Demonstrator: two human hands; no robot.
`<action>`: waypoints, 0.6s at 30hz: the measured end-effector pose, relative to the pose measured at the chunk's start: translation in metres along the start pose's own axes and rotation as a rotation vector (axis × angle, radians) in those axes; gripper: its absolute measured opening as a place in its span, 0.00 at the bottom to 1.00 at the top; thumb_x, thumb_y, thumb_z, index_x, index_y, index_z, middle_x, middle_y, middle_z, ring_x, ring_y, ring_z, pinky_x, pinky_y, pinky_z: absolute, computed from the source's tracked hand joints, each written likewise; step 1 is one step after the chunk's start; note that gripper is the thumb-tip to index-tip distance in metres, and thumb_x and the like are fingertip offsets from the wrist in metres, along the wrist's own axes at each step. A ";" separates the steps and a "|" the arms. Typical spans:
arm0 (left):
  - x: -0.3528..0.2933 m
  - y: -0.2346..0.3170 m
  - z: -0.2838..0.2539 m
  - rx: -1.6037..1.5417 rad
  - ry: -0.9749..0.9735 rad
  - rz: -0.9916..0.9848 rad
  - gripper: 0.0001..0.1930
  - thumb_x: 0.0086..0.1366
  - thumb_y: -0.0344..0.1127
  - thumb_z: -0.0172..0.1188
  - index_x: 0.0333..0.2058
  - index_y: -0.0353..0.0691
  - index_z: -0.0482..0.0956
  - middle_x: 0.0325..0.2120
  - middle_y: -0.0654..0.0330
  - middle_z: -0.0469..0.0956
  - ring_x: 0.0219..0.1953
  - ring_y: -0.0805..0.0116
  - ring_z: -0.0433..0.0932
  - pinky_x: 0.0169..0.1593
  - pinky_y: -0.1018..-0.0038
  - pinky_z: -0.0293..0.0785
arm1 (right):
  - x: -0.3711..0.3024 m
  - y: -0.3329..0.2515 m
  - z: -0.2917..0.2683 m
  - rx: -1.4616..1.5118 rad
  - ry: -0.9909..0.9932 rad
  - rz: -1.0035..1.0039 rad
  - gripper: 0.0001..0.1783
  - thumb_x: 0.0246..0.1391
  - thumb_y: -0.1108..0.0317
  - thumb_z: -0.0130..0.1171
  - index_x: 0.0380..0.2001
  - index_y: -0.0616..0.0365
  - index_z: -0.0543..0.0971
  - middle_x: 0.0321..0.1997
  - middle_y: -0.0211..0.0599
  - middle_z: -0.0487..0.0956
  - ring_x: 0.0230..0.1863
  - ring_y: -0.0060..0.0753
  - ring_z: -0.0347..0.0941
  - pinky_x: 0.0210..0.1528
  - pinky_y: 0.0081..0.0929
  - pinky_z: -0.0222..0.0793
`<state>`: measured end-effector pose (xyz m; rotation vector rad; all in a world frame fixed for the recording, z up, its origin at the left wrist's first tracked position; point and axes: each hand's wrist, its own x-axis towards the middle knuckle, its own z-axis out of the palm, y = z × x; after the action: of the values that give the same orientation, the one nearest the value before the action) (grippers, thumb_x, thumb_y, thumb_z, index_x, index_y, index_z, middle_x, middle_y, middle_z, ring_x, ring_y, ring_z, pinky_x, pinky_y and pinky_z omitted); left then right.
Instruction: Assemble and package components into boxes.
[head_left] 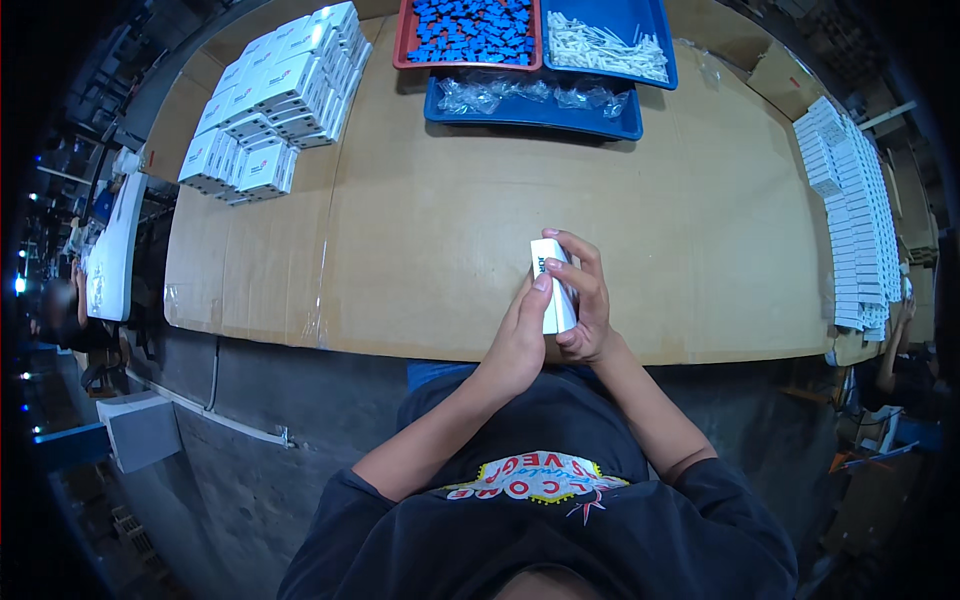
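Left hand (520, 335) and right hand (585, 305) together clasp a small white rectangular cardboard box (553, 284), fingers closed around it, upright above the near edge of the brown cardboard-covered desk (450, 230). At the far left of the desk stand stacked white cartons with small red-and-blue labels (270, 95); farther right sit a red tray of blue parts (470, 30) and blue trays (600, 60), and a row of flat white boxes (850, 210) lines the right edge.

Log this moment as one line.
left hand: holds small white cardboard box | right hand: holds it too | above cardboard-covered table
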<state>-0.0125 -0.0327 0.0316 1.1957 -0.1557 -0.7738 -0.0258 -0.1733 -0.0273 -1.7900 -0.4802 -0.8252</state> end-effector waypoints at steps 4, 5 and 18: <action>0.004 -0.007 -0.009 -0.148 -0.014 -0.016 0.33 0.82 0.61 0.32 0.64 0.35 0.66 0.53 0.56 0.77 0.55 0.68 0.78 0.59 0.70 0.74 | 0.008 -0.001 0.000 0.014 -0.030 -0.040 0.42 0.68 0.32 0.49 0.66 0.58 0.73 0.69 0.66 0.66 0.69 0.64 0.66 0.68 0.55 0.66; 0.004 -0.006 -0.009 -0.147 -0.018 -0.018 0.33 0.82 0.61 0.32 0.64 0.35 0.66 0.53 0.56 0.77 0.55 0.68 0.78 0.59 0.70 0.74 | 0.007 -0.001 0.000 0.010 -0.027 -0.039 0.42 0.68 0.32 0.49 0.66 0.58 0.73 0.69 0.66 0.66 0.69 0.64 0.66 0.68 0.55 0.66; 0.025 -0.015 -0.030 0.288 -0.002 0.403 0.36 0.80 0.41 0.48 0.78 0.36 0.44 0.67 0.48 0.62 0.70 0.56 0.63 0.71 0.64 0.63 | 0.017 -0.022 0.002 0.232 0.053 0.608 0.29 0.74 0.53 0.52 0.69 0.61 0.67 0.75 0.51 0.65 0.73 0.44 0.65 0.75 0.40 0.57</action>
<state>0.0138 -0.0269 0.0000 1.3776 -0.5065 -0.4059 -0.0281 -0.1651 -0.0010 -1.5641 0.0175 -0.3707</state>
